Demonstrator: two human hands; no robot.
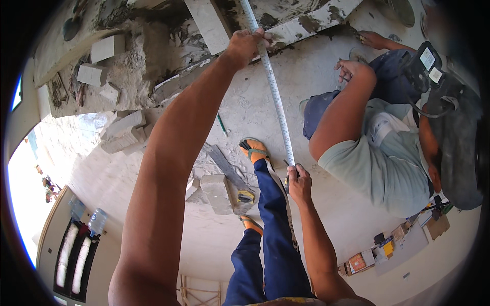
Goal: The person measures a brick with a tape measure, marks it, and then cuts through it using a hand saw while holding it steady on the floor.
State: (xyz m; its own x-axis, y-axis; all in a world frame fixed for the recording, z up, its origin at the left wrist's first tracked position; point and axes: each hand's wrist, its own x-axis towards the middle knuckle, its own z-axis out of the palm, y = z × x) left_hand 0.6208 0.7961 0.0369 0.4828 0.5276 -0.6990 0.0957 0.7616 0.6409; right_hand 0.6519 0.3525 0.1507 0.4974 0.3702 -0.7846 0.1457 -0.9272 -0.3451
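A white tape measure (277, 102) is pulled out long between my hands and runs on past the top edge of the head view. My left hand (246, 46) reaches far forward and pinches the blade beside a low course of pale blocks (301, 29). Lower down, close to my leg, my right hand (298, 181) is closed around the tape's case, which is mostly hidden by the fingers. Just left of my left hand, a long pale block (209, 23) lies across the mortar-smeared masonry.
A co-worker in a light green shirt (380, 160) crouches at the right. Loose blocks (108, 48) sit at the upper left. Near my feet are another block (217, 194), a grey board (223, 164), a yellow-and-black tool (246, 197) and a green pencil-like stick (222, 125).
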